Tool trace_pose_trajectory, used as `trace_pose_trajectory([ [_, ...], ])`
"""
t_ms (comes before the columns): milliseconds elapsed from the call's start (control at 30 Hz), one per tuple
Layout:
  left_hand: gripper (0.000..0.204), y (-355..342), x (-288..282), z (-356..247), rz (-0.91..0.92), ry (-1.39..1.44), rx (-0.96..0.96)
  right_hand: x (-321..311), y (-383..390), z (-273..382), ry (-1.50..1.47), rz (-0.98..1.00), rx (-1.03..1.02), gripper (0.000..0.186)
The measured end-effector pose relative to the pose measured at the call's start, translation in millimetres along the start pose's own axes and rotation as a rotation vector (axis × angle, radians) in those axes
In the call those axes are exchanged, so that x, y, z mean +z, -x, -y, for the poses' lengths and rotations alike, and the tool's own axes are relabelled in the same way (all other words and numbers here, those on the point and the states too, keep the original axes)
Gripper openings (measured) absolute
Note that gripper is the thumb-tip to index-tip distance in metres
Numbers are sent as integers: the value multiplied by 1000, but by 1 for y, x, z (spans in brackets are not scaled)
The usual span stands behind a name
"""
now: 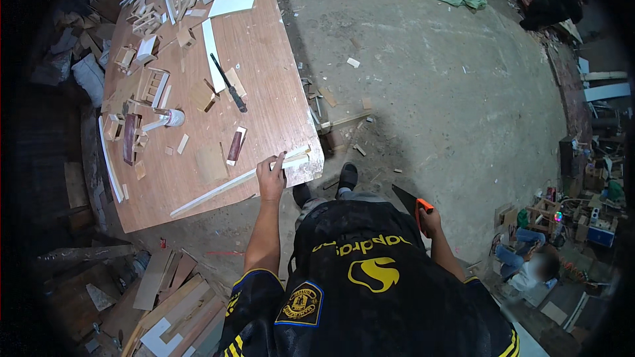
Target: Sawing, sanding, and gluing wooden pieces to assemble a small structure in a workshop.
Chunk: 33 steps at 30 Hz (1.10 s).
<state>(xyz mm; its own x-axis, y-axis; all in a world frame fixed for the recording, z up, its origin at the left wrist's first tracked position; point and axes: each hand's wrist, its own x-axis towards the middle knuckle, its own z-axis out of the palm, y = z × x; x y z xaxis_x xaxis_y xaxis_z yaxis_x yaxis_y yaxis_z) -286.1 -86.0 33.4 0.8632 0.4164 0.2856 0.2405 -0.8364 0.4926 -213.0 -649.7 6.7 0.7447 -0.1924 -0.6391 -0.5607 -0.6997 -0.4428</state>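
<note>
My left hand (271, 178) rests on a long thin pale wood strip (225, 188) that lies along the near edge of the plywood worktable (264, 86), fingers pressing it near the table's corner. My right hand (430, 219) hangs at my side, closed around the orange handle of a hand saw (411, 202) whose dark blade points up and left. I stand at the table's near right corner, in a black shirt with yellow marks.
The table carries several wood offcuts, white strips, a black-handled tool (229, 84), a chisel (235, 146) and a tape roll (174, 117). Scrap boards (172, 304) lie on the floor at lower left. A seated person (529, 264) is at lower right by cluttered boxes.
</note>
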Motion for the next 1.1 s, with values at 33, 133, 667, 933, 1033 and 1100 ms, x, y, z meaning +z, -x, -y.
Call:
trace_pose_trajectory([
  [33,56,7,1,0,-1,-2,-8,-3,-2,5,-19,11,-4,45],
  [133,60,28,9,-2,31,-63,-59,-17,-8,23,85,11,-3,45],
  [667,40,-38,-18,-8,320,36,-170,-49,-60,105,210,28,-168,36],
  [933,46,-38,-15,13,406,77,-188,-28,-58,95,144,62,-218,39],
  [1033,47,-40,-17,16,469,71,-208,-23,-55,75,142,50,-156,44],
  [1100,48,-41,-20,19,474,185,-209,-19,-55,58,192,37,-153,46],
])
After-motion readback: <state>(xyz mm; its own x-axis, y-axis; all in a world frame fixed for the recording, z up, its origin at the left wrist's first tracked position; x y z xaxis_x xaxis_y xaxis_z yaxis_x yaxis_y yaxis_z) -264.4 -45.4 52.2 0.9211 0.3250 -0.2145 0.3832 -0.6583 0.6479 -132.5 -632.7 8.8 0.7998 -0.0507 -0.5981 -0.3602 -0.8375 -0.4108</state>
